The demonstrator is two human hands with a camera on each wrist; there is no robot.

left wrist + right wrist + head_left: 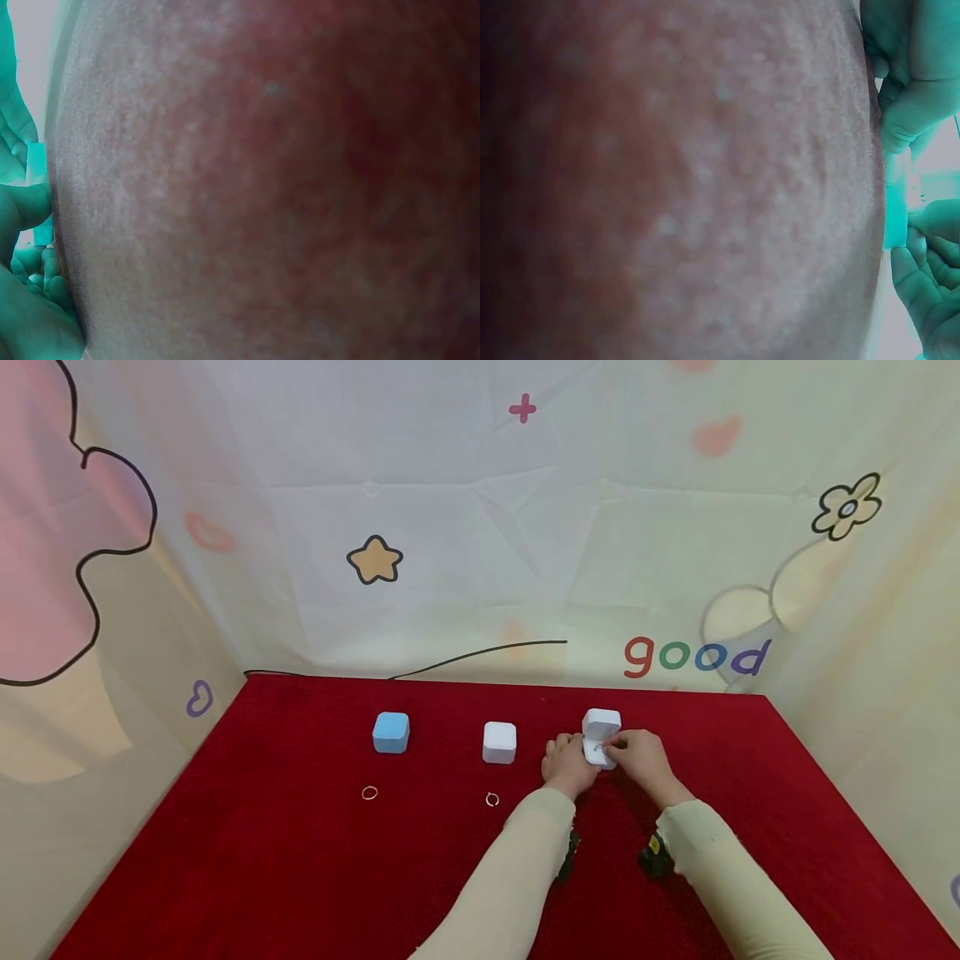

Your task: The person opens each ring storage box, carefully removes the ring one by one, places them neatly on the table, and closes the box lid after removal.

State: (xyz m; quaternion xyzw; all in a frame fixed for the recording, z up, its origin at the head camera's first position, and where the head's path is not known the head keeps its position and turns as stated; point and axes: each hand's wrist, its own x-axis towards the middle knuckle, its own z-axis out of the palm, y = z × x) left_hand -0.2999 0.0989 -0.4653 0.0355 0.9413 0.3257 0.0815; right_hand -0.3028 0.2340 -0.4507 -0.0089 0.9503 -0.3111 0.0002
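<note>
A small white ring box stands with its lid up on the red cloth, toward the right in the head view. At its left side, my left hand holds it by the base. The fingertips of my right hand pinch at a ring in the box's insert, partly hidden by the fingers. In the right wrist view, the box shows between both hands at the right edge. Blurred fabric-like surface fills most of both wrist views.
A closed white box sits left of my hands, and a closed blue box farther left. In front of them lie one ring and another gold ring. A printed curtain rises behind the red cloth.
</note>
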